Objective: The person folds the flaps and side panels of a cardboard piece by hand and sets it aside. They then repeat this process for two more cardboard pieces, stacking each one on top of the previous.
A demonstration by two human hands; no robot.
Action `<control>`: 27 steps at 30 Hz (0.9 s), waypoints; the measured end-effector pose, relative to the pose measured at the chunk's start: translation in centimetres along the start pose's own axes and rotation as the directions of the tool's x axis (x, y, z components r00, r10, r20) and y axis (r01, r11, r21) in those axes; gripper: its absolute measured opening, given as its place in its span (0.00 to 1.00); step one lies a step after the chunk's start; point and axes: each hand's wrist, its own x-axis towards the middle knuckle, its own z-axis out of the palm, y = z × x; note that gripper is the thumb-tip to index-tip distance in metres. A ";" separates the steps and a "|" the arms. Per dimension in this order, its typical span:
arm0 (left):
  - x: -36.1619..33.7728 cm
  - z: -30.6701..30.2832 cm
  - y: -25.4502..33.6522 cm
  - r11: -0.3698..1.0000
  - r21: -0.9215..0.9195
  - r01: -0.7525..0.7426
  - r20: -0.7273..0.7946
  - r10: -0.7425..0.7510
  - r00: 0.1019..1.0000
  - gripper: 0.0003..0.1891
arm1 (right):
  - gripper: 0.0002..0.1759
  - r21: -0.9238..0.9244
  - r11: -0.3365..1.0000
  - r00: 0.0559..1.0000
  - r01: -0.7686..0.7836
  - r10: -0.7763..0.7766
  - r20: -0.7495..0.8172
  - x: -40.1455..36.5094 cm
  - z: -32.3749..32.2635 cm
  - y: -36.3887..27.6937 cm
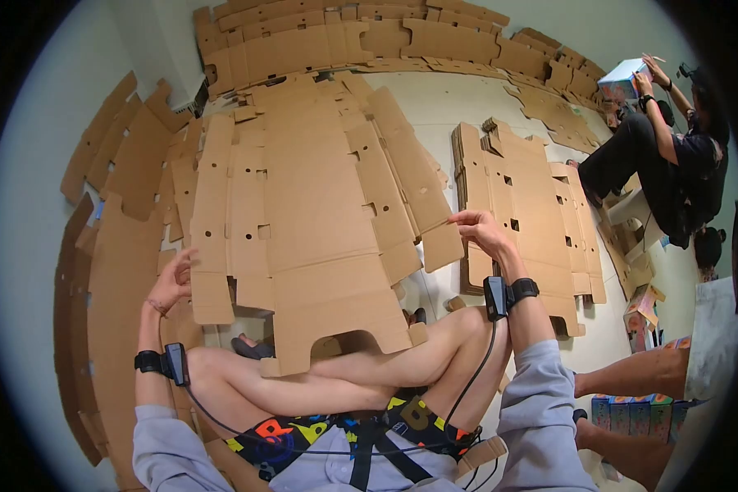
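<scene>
A large flat die-cut cardboard box blank stands tilted in front of me, its lower edge resting on my crossed legs. My left hand grips a side flap at the blank's lower left edge. My right hand pinches the tip of a flap at its right edge. Both wrists carry black bands with small devices and cables. I sit on the floor in grey sleeves and patterned shorts.
A stack of flat blanks lies on the floor to the right. More cardboard lines the left wall and the far wall. A person at upper right holds a printed box. Another person's legs and coloured boxes are at lower right.
</scene>
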 end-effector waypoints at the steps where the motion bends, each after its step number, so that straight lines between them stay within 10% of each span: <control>1: 0.4 -0.9 -0.9 0.990 0.141 0.016 0.065 -0.026 0.998 0.41 | 0.09 -0.024 1.000 1.000 0.014 -0.014 -0.013 -0.1 0.3 -0.6; 3: 1.2 -2.5 -2.0 0.912 0.410 0.021 0.179 -0.103 0.978 0.41 | 0.09 -0.075 0.996 0.998 0.041 -0.043 -0.035 -0.3 1.2 -1.8; 9: 2.0 2.9 1.4 0.956 -0.079 0.282 -0.295 -0.292 0.910 0.30 | 0.15 -0.232 0.972 0.935 -0.033 -0.052 -0.351 3.5 3.4 -2.3; 14: 6.0 1.0 -5.7 0.902 -0.052 0.428 -0.419 -0.409 0.811 0.19 | 0.19 -0.417 0.892 0.878 -0.175 -0.049 -0.475 6.8 3.3 1.2; 20: 7.5 1.3 -6.6 0.950 0.217 0.222 -0.414 -0.116 0.903 0.14 | 0.20 -0.789 0.584 0.890 -0.189 -0.237 -0.389 7.2 5.7 0.3; 24: 7.3 6.3 -0.7 0.796 0.451 0.403 -0.540 -0.115 0.833 0.17 | 0.20 -0.826 0.537 0.894 -0.172 -0.267 -0.360 5.9 8.9 -2.3; 27: 9.4 7.7 -5.2 0.861 0.498 0.103 -0.560 0.229 0.796 0.28 | 0.22 -0.823 0.560 0.887 -0.100 -0.324 -0.328 6.3 10.3 -1.0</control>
